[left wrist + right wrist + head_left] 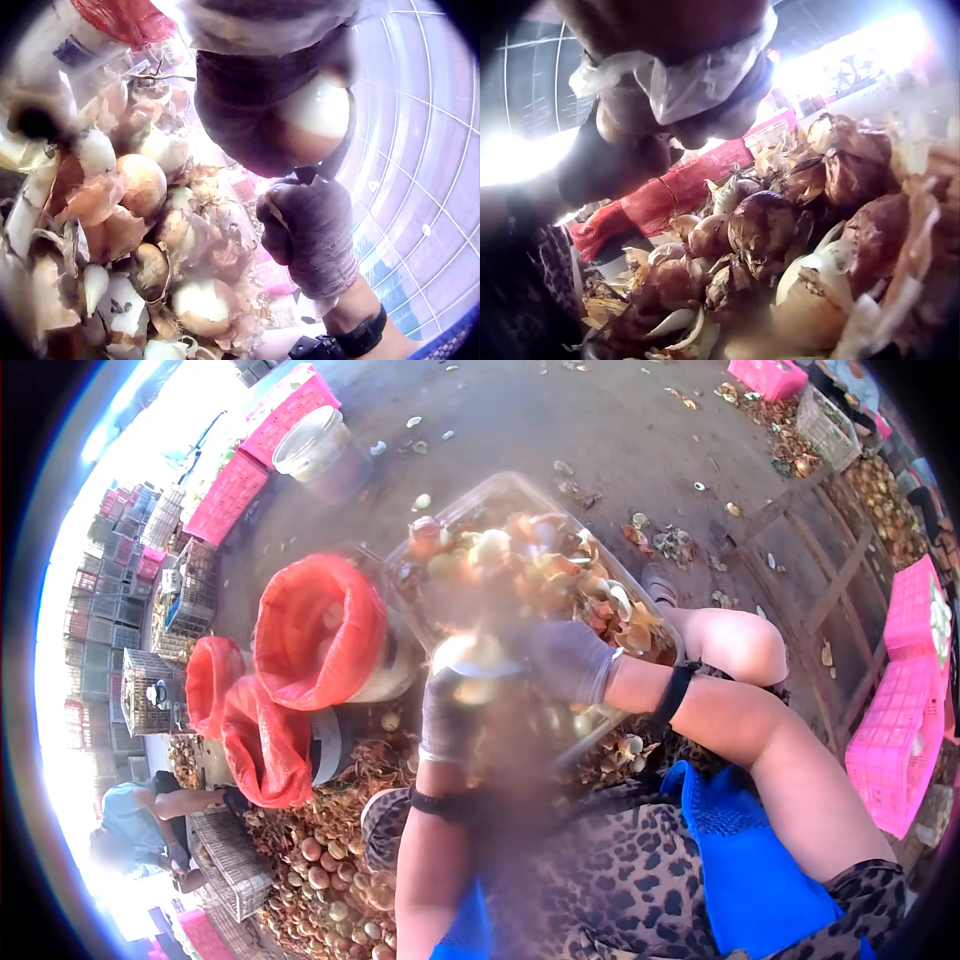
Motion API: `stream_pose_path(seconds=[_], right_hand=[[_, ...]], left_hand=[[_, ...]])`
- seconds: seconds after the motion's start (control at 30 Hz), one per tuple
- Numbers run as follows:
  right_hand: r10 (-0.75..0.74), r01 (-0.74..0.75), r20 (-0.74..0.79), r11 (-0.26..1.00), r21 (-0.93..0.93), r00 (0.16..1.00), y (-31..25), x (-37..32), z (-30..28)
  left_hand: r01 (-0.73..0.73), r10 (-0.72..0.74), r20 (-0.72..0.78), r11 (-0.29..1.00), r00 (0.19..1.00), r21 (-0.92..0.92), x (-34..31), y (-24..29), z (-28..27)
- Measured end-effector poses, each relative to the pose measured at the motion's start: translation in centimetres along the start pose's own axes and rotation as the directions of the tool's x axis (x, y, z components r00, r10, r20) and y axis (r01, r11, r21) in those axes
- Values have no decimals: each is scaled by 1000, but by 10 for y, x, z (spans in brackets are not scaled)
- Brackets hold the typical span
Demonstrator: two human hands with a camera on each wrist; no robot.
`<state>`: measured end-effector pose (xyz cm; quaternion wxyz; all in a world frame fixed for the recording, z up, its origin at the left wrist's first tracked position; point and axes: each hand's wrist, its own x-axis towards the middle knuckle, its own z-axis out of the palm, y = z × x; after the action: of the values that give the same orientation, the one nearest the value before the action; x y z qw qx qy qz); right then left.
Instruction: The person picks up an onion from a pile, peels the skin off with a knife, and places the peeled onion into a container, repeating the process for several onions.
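Note:
My gloved left hand (450, 715) grips a partly peeled onion (319, 120), white on top and brown below. Curled close beside it is my gloved right hand (311, 232), its knuckles right at the onion. A small dark piece (306, 174) shows between that fist and the onion; I cannot tell what it is, as the fingers hide most of it. Beneath both hands stands a clear plastic tub (510, 485), heaped with onions and loose skins (761, 225). Blur covers part of the hands in the head view.
Red mesh bags (320, 630) line buckets at the left. Onions and skins (330, 875) cover the floor at the lower left. Pink crates (900, 710) stand at the right, with a wooden frame (820, 580) nearby. A white bucket (320, 450) stands farther back; another person (145, 815) sits at the left.

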<state>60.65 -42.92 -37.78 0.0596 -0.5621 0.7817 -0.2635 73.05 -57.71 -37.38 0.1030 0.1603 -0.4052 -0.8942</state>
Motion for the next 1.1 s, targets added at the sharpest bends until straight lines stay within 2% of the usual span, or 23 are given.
stream_pose_path(seconds=[0.03, 0.17, 0.23, 0.33, 0.37, 0.43, 0.5, 0.53, 0.6, 0.7, 0.77, 0.8, 0.83, 0.87, 0.93, 0.97, 1.07, 1.1], right_hand=[[3, -3, -2, 1000, -9, 1000, 0, -1, 2], [78, -78, 5, 997, 22, 997, -6, -3, -2], [92, -91, -7, 996, 10, 996, 6, -1, 4], [98, -101, -27, 989, -107, 995, 30, -1, 23], [84, -90, -45, 985, -147, 995, 29, -2, 25], [98, -96, -1, 974, -206, 995, 29, -6, 27], [147, -121, 89, 962, -246, 985, 31, -3, 25], [173, -135, 123, 954, -267, 977, 32, 1, 25], [239, -181, 188, 943, -279, 953, 35, 4, 25], [329, -272, 338, 940, -206, 882, 28, 12, -12], [348, -308, 273, 935, -178, 897, 13, 15, -17], [319, -301, 222, 947, -112, 921, 6, 15, -16], [289, -285, 171, 957, -48, 942, 0, 16, -15], [234, -240, 88, 969, 65, 968, -4, 13, -15], [223, -216, 23, 906, 365, 975, -19, 7, -16], [251, -242, 58, 806, 540, 966, -30, 3, -19], [250, -265, 101, 813, 518, 963, -42, 1, -23], [247, -250, 73, 838, 484, 966, -35, 1, -9]], left_hand=[[-44, 46, -12, 994, 999, 101, -2, -1, 1], [-36, 26, 43, 971, 999, 236, 4, -7, -8], [-113, 104, 45, 918, 994, 381, 1, -6, -2], [47, -46, 26, 998, 999, -39, -5, -13, -10], [-16, 14, 50, 998, 999, 57, -2, -17, -13], [-26, 21, 45, 992, 999, 120, -1, -22, -14], [63, -63, -15, 996, 998, 64, 0, -18, -7], [-218, 208, 122, 535, 970, 816, 1, -19, -6], [-25, 129, -197, 888, 972, 459, -8, -9, 21], [-100, 144, -102, 930, 984, 355, -15, -1, 28], [-89, 127, -108, 948, 986, 306, -20, 13, 39], [-133, 167, -106, 953, 980, 271, -8, 3, 15], [-76, 87, -86, 990, 992, 122, -7, 7, 13], [-11, 10, -49, 1000, 999, -25, -6, 13, 16], [-57, 54, -83, 998, 995, -36, -4, 11, 16], [-73, 69, -99, 996, 993, -42, -2, 8, 15], [-156, 159, 44, 986, 986, -64, 9, -6, 1], [-148, 147, -10, 984, 989, -99, 6, -6, 8]])
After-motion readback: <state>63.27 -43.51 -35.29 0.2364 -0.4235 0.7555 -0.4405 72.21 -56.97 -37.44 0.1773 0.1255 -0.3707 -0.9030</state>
